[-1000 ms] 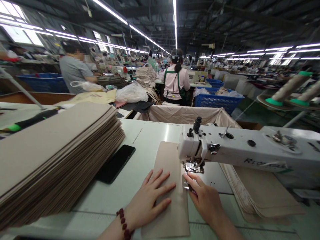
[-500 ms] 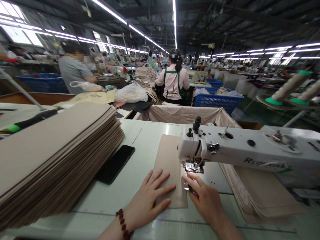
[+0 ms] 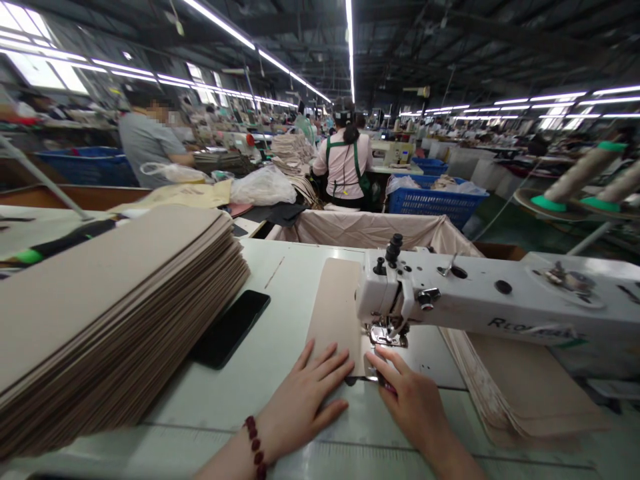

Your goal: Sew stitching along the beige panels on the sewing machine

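Left hand (image 3: pixel 303 402), fingers spread and released, should press cloth (image 3: pixel 333 303) flat beneath; right hand (image 3: pixel 411 392), grasping a small tool (image 3: pixel 387 385), guides its nearby edge.

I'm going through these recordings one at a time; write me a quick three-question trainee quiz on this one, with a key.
1. True or false: the left hand touches the beige panel.

2. Which wrist wears the dark red bracelet? A) left B) right C) neither

3. Fill in: just ahead of the fingers of the right hand, under the head of the sewing machine, is the metal ____.

Key: 1. True. 2. A. 3. presser foot.
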The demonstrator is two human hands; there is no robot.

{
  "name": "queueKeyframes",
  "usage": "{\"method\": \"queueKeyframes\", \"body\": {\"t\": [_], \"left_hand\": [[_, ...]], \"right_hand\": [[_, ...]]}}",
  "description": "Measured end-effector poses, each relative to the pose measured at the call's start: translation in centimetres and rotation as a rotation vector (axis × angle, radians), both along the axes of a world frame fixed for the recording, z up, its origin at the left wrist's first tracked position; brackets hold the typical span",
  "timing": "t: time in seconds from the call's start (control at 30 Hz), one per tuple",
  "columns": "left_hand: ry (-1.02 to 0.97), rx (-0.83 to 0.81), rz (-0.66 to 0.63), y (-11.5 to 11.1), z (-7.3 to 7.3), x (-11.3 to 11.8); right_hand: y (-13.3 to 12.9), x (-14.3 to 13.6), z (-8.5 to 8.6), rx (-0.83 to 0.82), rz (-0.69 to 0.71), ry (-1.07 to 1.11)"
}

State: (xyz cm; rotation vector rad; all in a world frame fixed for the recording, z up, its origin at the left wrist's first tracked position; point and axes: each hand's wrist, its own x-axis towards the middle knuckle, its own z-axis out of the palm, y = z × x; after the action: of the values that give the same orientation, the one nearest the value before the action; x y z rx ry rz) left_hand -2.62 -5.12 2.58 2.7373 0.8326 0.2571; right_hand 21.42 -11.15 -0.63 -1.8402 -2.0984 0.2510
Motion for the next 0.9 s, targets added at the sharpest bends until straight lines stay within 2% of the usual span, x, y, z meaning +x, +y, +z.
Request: {"method": "queueKeyframes", "body": {"t": [0.2,0.6,0.9], "left_hand": [[-0.016,-0.009,0.003,1.1,-0.8,1.2],[-0.045,0.034,0.065,4.2,-2.0,2.6],[-0.057,0.043,0.08,4.4,-2.4,2.8]], "right_hand": [[0.0,0.0,-0.3,-0.001,0.006,0.001],[0.0,0.1,0.5,-0.018,0.022,0.005],[0.1,0.0,0.5,0.012,0.025,0.009]]}}
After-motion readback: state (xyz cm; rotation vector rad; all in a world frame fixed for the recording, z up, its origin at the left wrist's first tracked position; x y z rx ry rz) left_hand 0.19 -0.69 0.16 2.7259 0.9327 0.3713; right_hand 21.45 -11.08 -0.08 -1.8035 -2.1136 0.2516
